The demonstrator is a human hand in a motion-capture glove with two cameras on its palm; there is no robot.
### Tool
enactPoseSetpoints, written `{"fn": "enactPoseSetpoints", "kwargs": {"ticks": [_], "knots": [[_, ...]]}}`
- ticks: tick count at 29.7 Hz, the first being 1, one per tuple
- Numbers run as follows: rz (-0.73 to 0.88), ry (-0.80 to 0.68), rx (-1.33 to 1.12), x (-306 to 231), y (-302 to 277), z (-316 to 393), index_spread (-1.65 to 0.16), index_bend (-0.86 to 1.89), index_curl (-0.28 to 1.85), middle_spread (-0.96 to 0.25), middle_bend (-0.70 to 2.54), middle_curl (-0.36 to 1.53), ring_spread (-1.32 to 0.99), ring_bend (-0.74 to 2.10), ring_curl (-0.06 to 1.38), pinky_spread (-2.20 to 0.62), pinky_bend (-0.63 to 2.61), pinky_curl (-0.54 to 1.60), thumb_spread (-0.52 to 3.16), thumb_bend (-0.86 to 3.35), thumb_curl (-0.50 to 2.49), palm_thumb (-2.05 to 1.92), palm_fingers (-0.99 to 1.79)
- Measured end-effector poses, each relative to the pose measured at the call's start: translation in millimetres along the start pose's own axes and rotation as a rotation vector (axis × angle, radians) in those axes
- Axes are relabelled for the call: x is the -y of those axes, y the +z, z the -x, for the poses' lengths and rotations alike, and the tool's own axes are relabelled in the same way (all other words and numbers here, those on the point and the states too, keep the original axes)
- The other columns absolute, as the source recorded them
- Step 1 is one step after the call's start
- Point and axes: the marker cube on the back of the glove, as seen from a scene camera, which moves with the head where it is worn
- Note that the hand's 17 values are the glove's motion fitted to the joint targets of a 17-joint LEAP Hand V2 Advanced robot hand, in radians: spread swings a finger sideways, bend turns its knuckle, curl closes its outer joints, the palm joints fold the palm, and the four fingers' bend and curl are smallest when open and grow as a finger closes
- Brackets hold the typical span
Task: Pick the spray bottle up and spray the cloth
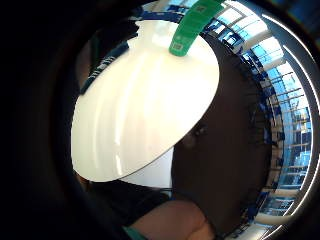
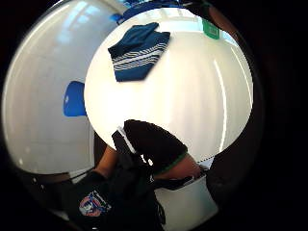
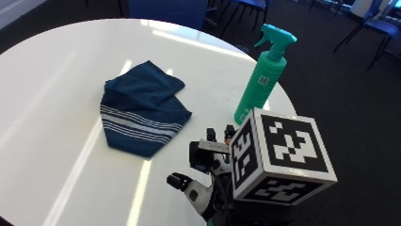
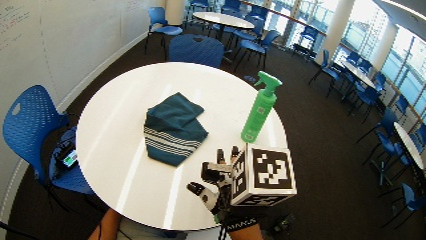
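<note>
A dark blue cloth (image 3: 141, 113) with white stripes lies crumpled near the middle of the round white table (image 3: 50, 94). To its right a green spray bottle (image 3: 263, 80) stands upright close to the table's right edge. My gloved right hand (image 3: 204, 169) hovers over the table's near edge, short of the bottle and right of the cloth. Its fingers are straight and spread and hold nothing. The wide outside view shows the same cloth (image 4: 173, 127), bottle (image 4: 258, 110) and hand (image 4: 213, 180). The palm views show the cloth (image 2: 137, 50) and the bottle (image 1: 190, 27) some way off on the table.
Blue chairs stand round the table: one at the left (image 4: 30, 130), one at the far side (image 4: 193, 50). More tables and chairs (image 4: 226, 20) fill the room behind. Dark carpet lies right of the table's edge (image 3: 351, 117).
</note>
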Motion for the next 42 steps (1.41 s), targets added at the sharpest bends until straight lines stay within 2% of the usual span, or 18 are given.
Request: {"fn": "enactPoseSetpoints", "kwargs": {"ticks": [6, 14, 42], "knots": [[0.000, -0.006, 0.002, 0.1, -0.5, 0.2, -0.32, 0.23, 0.15, -0.02, 0.23, 0.11, 0.00, 0.30, 0.12, 0.12, 0.26, 0.12, 0.68, 0.09, 0.09, 0.22, 0.40], [-0.001, -0.006, 0.003, -0.9, -0.3, 0.2, -0.39, 0.20, 0.22, -0.03, 0.21, 0.17, 0.00, 0.29, 0.16, 0.15, 0.24, 0.18, 0.89, 0.05, 0.13, 0.24, 0.40], [0.014, -0.020, 0.012, -0.5, 6.9, 5.3, -0.42, 0.18, 0.30, -0.03, 0.18, 0.25, 0.01, 0.27, 0.23, 0.17, 0.19, 0.28, 1.04, -0.02, 0.23, 0.26, 0.39]]}}
